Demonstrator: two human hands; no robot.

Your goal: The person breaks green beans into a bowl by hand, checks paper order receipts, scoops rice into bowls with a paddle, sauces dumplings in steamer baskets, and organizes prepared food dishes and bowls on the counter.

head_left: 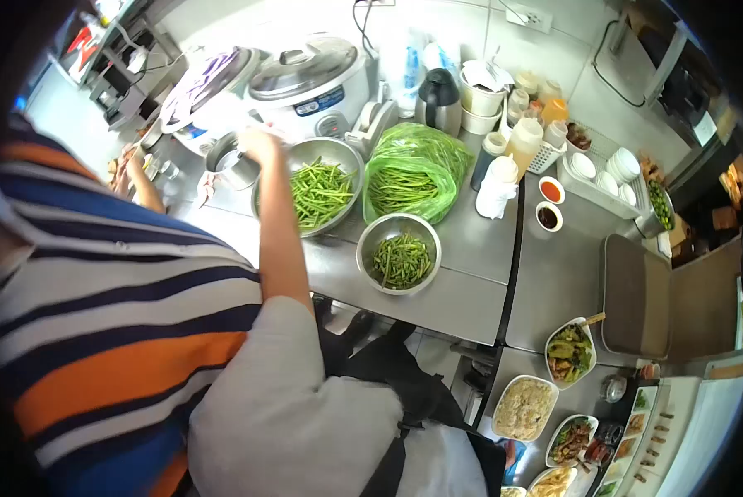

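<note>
My left hand is at the right rim of a small metal pot. Its fingers are blurred, so their grip is unclear. Under my forearm stands a large steel bowl of cut green beans. To its right lies a green plastic bag with long green beans showing in its mouth. Nearer the front edge, a smaller steel bowl holds short-cut green beans. A pinkish cloth hangs beside the pot. I cannot see my right hand.
A co-worker in a striped shirt stands close at left, hands over the counter. Two rice cookers, a thermos jug and sauce bottles line the back. Sauce cups and dishes of cooked food are at right.
</note>
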